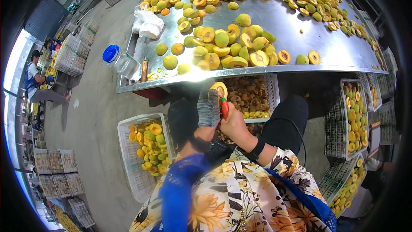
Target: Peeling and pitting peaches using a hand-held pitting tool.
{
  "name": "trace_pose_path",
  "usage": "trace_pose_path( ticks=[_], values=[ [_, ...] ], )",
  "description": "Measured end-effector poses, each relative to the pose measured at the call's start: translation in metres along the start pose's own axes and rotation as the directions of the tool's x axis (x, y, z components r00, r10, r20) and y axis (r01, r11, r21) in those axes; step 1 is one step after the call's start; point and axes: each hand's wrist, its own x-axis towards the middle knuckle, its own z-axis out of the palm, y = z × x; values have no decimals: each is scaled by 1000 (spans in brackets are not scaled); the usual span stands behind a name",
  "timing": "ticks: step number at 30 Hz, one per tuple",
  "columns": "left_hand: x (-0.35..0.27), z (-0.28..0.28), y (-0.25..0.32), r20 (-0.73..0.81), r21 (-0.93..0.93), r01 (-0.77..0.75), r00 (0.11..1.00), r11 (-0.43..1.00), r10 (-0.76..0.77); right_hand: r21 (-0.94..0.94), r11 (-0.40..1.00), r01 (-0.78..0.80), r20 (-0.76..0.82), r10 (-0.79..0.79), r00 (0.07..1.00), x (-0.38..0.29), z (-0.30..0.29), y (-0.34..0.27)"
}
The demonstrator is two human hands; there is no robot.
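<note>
My left hand (207,109), in a grey knit glove, holds a halved yellow peach (220,89) with its cut face toward my right side. In my bare right hand (234,121) is a small pitting tool (224,108) with a red and green handle. Its metal end meets the cut face of the peach half; the exact tip is hard to make out. Both hands are close together above my lap, just below the front edge of the steel table (286,68). Beneath them a white crate (274,93) holds brown pits and scraps, partly hidden by my hands.
A pile of peach halves (222,38) lies near the table's front edge, with more behind. At the left are a blue-lidded plastic jar (120,59) and white plastic bag (148,22). A crate of pitted halves (124,154) stands by my left leg; filled crates (333,129) stand right.
</note>
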Motion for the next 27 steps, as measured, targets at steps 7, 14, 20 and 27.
trace_pose_path(
  ticks=[7, 14, 20, 27],
  values=[
    [22, -32, 0, 191, -56, 136, 974, 989, -123, 5, 998, 58, 187, -58, 981, 0, -11, -8],
    [32, -53, 4, 339, -138, 290, 912, 947, -230, -69, 987, 147, 315, -119, 942, 11, -15, -9],
    [16, -13, -15, -16, -350, 169, 982, 921, -187, -28, 995, 93, 40, -92, 995, 9, -7, -3],
    [4, 1, -7, 21, -323, 112, 994, 940, -111, -30, 998, 56, 12, -56, 998, 5, -9, 3]
  ],
)
